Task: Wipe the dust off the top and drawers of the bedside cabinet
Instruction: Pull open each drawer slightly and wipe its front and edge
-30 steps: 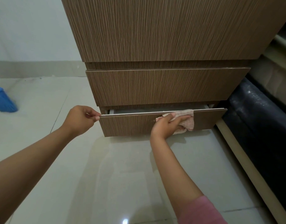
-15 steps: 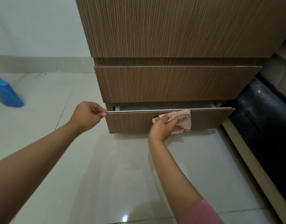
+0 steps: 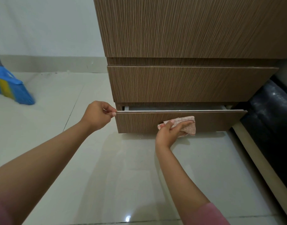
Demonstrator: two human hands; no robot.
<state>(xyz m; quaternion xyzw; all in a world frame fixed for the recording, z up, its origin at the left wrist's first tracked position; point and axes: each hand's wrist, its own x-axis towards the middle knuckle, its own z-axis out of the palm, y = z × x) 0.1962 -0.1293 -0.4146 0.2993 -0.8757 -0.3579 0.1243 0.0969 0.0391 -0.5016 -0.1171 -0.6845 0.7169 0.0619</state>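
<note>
the bedside cabinet (image 3: 188, 30) stands on the pale tiled floor (image 3: 107, 176), wood-grain fronts facing the camera. the middle drawer (image 3: 188, 84) sits shut. the bottom drawer (image 3: 139, 121) is pulled partly out, its pale top edge showing with a narrow gap of interior visible behind it. the left hand (image 3: 99, 115) is at the drawer's upper left corner, its grip pressed together with thumb and fingertips pinching the top edge of the front panel. the right hand (image 3: 171, 131) is against the drawer front, right of centre, its grip closed around a pink striped cloth (image 3: 188, 125) that is pressed flat onto the panel (part of the cloth hangs below the fingers, near the drawer's lower edge). a pink sleeve (image 3: 206, 214) covers the right forearm near the frame bottom. at far left a blue and yellow broom (image 3: 11, 87) rests on the floor near the white wall (image 3: 42, 26), well apart from the cabinet. a dark padded item (image 3: 272, 114) lies just beside the cabinet's right side; what it is cannot be told.
</note>
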